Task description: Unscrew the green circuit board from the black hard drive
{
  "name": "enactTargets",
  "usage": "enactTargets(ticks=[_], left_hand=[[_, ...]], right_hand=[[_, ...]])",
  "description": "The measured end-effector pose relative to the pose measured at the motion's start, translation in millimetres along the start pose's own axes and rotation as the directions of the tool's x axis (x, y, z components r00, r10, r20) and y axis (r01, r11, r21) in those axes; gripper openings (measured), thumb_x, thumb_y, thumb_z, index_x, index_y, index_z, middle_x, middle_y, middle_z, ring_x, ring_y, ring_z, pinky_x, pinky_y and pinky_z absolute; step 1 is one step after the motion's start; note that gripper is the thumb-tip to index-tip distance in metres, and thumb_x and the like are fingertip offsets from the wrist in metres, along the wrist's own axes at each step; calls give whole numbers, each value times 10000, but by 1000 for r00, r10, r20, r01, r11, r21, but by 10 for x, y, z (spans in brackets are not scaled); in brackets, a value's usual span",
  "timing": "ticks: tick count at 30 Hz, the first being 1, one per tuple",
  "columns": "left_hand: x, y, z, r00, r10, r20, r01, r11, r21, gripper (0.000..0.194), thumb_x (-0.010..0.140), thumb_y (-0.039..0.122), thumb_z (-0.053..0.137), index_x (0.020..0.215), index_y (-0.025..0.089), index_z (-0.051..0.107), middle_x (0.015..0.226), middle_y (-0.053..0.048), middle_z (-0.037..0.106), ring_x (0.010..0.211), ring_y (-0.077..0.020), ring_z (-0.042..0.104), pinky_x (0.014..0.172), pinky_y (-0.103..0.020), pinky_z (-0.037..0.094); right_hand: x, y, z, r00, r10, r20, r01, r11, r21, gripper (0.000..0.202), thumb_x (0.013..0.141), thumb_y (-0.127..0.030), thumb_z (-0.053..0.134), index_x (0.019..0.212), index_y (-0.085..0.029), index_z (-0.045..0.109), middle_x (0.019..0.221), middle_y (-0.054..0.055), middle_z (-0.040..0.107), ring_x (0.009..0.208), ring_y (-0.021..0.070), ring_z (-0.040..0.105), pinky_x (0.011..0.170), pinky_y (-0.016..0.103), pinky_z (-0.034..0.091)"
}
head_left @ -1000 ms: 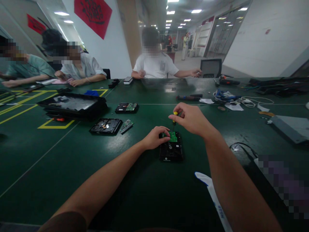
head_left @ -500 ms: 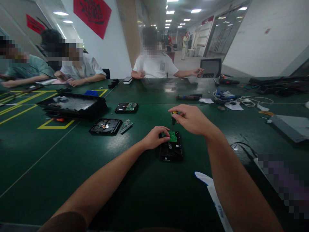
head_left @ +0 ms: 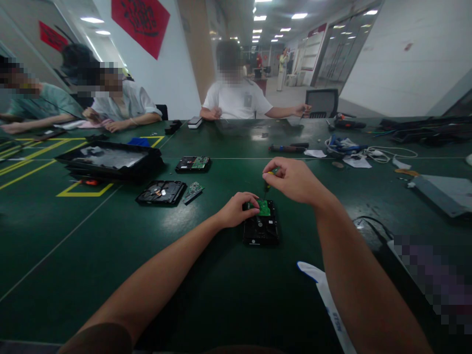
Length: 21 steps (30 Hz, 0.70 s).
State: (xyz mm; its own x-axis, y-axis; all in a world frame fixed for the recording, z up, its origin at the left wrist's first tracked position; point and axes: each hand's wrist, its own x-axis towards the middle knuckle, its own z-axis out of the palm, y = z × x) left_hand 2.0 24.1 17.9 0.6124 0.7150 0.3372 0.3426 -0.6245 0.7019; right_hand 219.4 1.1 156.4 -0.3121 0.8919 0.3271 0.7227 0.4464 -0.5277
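Observation:
A black hard drive (head_left: 261, 232) lies flat on the green table in front of me, a green circuit board (head_left: 264, 209) on its far half. My left hand (head_left: 239, 210) is closed on the drive's left side, thumb and fingertips at the edge of the board. Above the drive, my right hand (head_left: 293, 179) grips a small screwdriver (head_left: 266, 187) with a yellow and dark handle. Its shaft points down at the far part of the board; whether the tip touches a screw is too small to tell.
To the left lie an opened hard drive (head_left: 161, 192), a loose circuit board (head_left: 193, 192), another drive (head_left: 193, 164) and stacked black trays (head_left: 110, 160). A white strip (head_left: 328, 295) lies by my right forearm. Cables (head_left: 346, 145) and a grey case (head_left: 442, 194) are at right. People sit opposite.
My right hand has shifted slightly and its fingers have turned on the screwdriver, which leans a little more to the right. My left hand and the hard drive stay in place.

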Motion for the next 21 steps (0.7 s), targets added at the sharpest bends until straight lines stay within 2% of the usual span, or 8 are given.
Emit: enactTargets(ticks=[6, 9, 11, 16, 21], left_hand=[[0, -44, 19, 1000, 18, -2, -18, 1000, 10, 91, 918, 268, 737, 993, 220, 718, 1226, -77, 725, 1238, -261, 633, 1107, -483, 409], [0, -50, 22, 1000, 15, 0, -15, 1000, 20, 99, 917, 268, 739, 1002, 221, 725, 1237, -78, 723, 1238, -260, 633, 1109, -480, 410], [0, -41, 19, 1000, 22, 4, -22, 1000, 18, 98, 919, 266, 737, 1004, 218, 729, 1227, -77, 728, 1237, -259, 633, 1109, -475, 413], [1, -19, 7, 1000, 14, 10, -14, 1000, 13, 89, 924, 262, 732, 1002, 218, 737, 1220, -80, 732, 1246, -263, 631, 1112, -482, 411], [5, -30, 12, 1000, 10, 14, -10, 1000, 11, 84, 924, 265, 734, 993, 217, 737, 1217, -82, 730, 1254, -266, 628, 1109, -489, 410]], right_hand=[[13, 14, 27, 997, -9, 81, -3, 990, 143, 269, 998, -387, 531, 963, -202, 724, 806, 43, 721, 666, 165, 637, 665, 318, 451], [21, 24, 27, 994, 13, 110, -34, 981, 190, 294, 1014, -338, 476, 1076, -199, 728, 746, 29, 699, 647, 162, 639, 662, 310, 455], [23, 25, 21, 995, 13, 103, -31, 984, 173, 290, 998, -305, 488, 1116, -204, 733, 776, 31, 709, 668, 164, 638, 668, 311, 448], [23, 24, 20, 1000, 2, 27, -4, 996, 87, 234, 960, -374, 573, 931, -203, 731, 891, 63, 732, 764, 187, 629, 690, 334, 430], [17, 26, 46, 997, 63, 34, -67, 988, 137, 204, 954, -385, 599, 936, -198, 679, 856, 54, 726, 626, 148, 616, 677, 342, 450]])
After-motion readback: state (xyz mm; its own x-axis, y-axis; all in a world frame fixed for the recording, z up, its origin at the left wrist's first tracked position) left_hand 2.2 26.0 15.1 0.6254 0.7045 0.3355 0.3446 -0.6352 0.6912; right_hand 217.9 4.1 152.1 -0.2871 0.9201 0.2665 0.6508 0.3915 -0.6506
